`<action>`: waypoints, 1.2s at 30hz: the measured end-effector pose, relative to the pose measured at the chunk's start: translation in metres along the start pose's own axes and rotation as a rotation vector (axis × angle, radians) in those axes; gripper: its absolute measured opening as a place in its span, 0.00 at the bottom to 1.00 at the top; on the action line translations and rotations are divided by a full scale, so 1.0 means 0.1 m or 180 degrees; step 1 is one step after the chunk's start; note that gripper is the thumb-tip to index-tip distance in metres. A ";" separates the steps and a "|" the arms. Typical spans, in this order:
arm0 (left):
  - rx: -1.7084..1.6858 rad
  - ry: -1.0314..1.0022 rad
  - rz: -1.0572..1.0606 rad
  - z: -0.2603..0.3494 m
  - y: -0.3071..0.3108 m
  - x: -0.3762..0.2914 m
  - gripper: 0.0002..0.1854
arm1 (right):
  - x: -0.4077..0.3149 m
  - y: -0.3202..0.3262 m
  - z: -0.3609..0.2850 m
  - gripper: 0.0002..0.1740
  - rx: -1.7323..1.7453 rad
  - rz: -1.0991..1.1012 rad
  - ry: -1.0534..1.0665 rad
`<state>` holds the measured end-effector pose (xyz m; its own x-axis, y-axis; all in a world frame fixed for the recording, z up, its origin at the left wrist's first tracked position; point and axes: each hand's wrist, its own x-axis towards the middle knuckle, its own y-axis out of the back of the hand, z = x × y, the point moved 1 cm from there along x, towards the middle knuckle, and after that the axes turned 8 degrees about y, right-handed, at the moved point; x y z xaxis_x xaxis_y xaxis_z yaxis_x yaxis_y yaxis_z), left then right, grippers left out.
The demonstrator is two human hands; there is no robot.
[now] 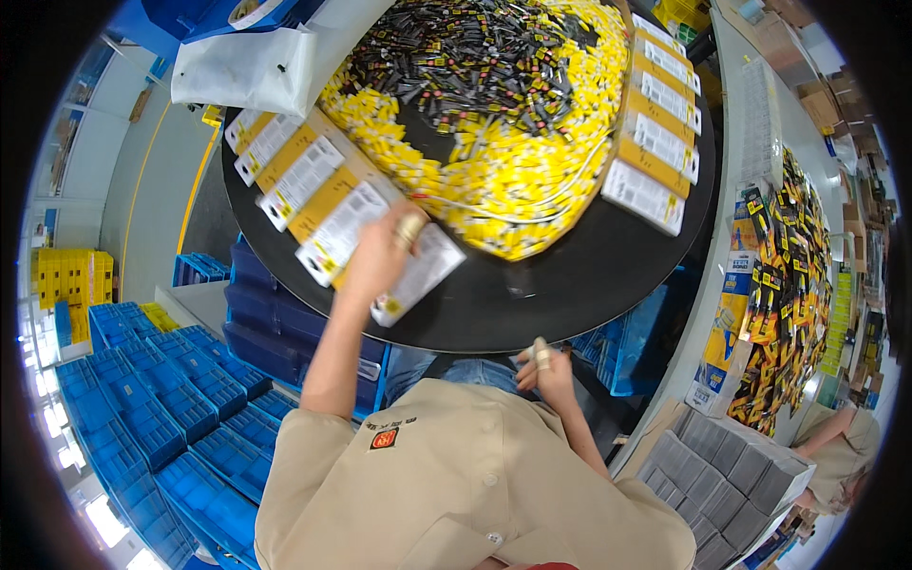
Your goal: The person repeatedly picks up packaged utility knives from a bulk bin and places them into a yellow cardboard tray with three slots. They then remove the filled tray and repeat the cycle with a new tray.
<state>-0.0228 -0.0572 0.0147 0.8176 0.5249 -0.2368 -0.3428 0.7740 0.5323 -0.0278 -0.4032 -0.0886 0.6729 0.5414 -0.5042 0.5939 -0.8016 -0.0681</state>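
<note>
My left hand (388, 246), with a pale finger cot on one finger, grips a white printed backing card (434, 267) at the near end of the left row. Both hand and card are slightly blurred. Beside it, white printed cards (311, 165) alternate with yellow-brown ones on the round black table (563, 292). My right hand (547, 370) is by the table's near edge, fingers loosely bent and apart, finger cots on two of them. Nothing shows in it. Ahead lies a heap of small yellow-and-white pieces (527, 192) and black tube-like pieces (456, 60).
A second card row (659, 142) lines the table's right side. A white bag (242, 71) hangs over the far left. Blue crates (164, 385) stand at left. Packaged goods (784, 299) and grey stacks (712, 477) cover the right bench, with another person (841, 449) beyond.
</note>
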 end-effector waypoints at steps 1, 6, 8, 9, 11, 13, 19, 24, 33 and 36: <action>-0.0030 0.0044 -0.0276 0.03 -0.17 -0.13 0.10 | 0.05 0.06 -0.17 0.26 -0.0075 0.0341 0.0784; -0.0289 0.0114 -0.0959 0.00 -0.64 -0.58 0.11 | 0.98 1.14 -0.66 0.17 -0.3139 0.3277 0.2436; -0.0260 0.0253 -0.0835 -0.05 -0.66 -0.66 0.12 | 1.39 1.63 -0.63 0.26 -0.3646 0.3855 0.1794; -0.0364 0.0328 -0.0787 -0.07 -0.66 -0.68 0.13 | 1.57 1.81 -0.55 0.30 -0.3035 0.3880 0.1041; -0.0403 0.0635 -0.0674 -0.13 -0.60 -0.68 0.13 | 1.69 2.06 -0.40 0.33 -0.2260 0.3909 0.0340; -0.0373 0.0911 -0.0649 -0.22 -0.51 -0.66 0.11 | 1.61 2.00 -0.21 0.32 -0.1284 0.3968 0.0672; 0.0617 0.0927 0.0917 -0.69 0.17 -0.42 0.10 | 0.97 0.74 0.38 0.36 -0.0434 0.3804 0.0658; 0.0813 0.0919 0.1022 -1.01 0.59 -0.16 0.10 | 0.65 0.04 0.48 0.34 -0.0778 0.3465 0.0715; 0.0005 0.0630 0.1605 -1.04 1.02 -0.03 0.10 | 0.64 0.28 -0.98 0.31 -0.4571 0.1085 0.2549; 0.0042 -0.0424 0.1830 -0.83 1.12 -0.08 0.12 | 0.72 -0.07 -1.02 0.30 -0.3727 0.0390 0.3318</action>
<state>-0.1066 0.0547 0.0085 0.5535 0.8093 0.1965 -0.7432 0.3735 0.5552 0.0611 -0.3326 -0.0368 0.4433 0.8164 0.3700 0.1809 -0.4858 0.8552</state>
